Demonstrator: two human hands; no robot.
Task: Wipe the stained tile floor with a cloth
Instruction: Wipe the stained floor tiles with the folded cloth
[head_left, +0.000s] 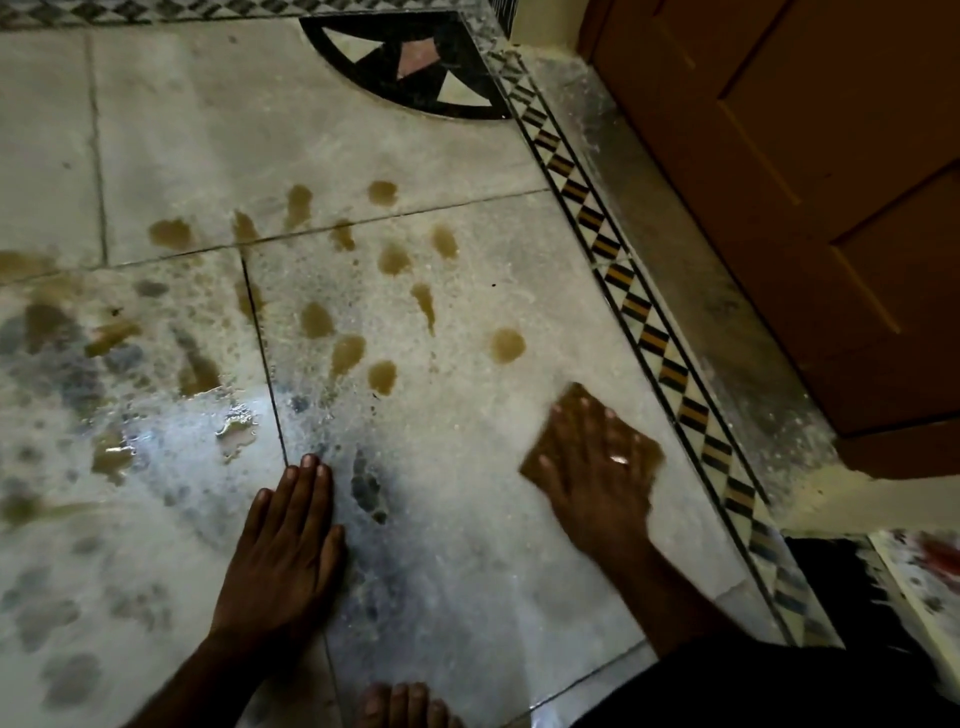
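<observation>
The pale tile floor (332, 130) carries several brown liquid stains (508, 345) across its middle and left, with a wet puddle (236, 428) shining at the left. My right hand (595, 467) lies flat, fingers spread, pressing a brown cloth (649, 449) onto the tile at the right, below the nearest stain. A ring shows on one finger. My left hand (291, 551) rests palm down on the floor near a tile joint, fingers together, holding nothing.
A patterned black-and-tan border strip (639, 306) runs diagonally at the right, with a brown wooden door (805, 182) beyond it. A dark inlaid quarter circle (410, 62) sits at the top. My toes (402, 704) show at the bottom edge.
</observation>
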